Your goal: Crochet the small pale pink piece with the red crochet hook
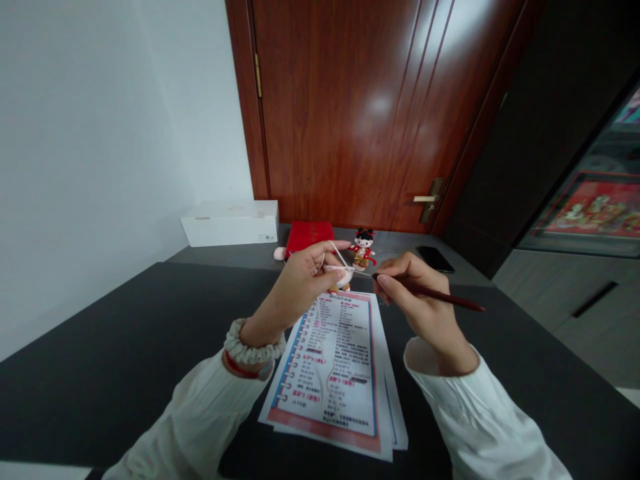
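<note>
Two hands, white yarn (339, 255) in left (295, 283), crochet hook (450, 299) in right (425, 300)

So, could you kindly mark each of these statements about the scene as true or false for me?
The right hand holds a crochet hook with a dark red handle: true.
The left hand holds a small pale crocheted piece: true.
The black phone lies on the printed sheets: false; it lies farther off, beyond the right hand.
A red band circles the right wrist: false; it circles the left wrist.
A small doll dressed in red stands beyond the hands: true.
</note>
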Action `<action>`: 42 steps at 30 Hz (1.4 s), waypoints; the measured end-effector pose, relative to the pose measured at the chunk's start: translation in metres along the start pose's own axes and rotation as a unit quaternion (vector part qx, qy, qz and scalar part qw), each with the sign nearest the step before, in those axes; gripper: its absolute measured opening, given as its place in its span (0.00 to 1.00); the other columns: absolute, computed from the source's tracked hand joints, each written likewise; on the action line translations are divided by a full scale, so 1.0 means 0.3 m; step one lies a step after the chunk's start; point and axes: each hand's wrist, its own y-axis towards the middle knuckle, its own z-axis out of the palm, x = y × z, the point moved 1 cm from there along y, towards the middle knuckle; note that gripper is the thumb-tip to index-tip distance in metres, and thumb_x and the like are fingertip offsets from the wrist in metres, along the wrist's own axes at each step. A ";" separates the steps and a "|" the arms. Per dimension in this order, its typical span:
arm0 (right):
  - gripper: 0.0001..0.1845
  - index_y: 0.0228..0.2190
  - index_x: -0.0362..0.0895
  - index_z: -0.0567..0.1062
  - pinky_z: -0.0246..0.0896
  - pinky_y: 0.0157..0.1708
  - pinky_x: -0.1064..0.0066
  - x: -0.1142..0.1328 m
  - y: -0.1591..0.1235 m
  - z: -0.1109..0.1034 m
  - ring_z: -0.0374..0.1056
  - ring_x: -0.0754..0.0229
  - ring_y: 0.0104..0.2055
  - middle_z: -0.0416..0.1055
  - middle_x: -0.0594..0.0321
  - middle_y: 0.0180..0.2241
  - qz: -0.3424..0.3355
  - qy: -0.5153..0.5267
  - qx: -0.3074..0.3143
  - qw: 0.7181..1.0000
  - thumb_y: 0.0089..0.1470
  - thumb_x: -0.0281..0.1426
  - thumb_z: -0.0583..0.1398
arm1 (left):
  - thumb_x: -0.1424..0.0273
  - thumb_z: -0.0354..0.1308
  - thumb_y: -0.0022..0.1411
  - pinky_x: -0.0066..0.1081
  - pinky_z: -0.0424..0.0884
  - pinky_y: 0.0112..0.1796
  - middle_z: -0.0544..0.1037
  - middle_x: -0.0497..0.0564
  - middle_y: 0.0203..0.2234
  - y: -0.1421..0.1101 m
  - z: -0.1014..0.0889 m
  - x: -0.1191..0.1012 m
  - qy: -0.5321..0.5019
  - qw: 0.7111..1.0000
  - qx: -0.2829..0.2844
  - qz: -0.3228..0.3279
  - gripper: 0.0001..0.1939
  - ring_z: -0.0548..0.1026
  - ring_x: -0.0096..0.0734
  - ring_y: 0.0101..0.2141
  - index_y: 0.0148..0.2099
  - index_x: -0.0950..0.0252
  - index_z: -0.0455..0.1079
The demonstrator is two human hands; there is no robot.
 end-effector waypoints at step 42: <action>0.06 0.27 0.44 0.70 0.55 0.24 0.73 0.033 0.007 -0.010 0.61 0.67 0.25 0.67 0.68 0.23 0.000 -0.065 0.009 0.998 0.56 0.27 0.60 | 0.76 0.58 0.57 0.29 0.68 0.35 0.72 0.45 0.24 0.001 0.006 -0.002 0.028 0.999 -0.028 0.012 0.17 0.72 0.25 0.29 0.51 0.67 0.71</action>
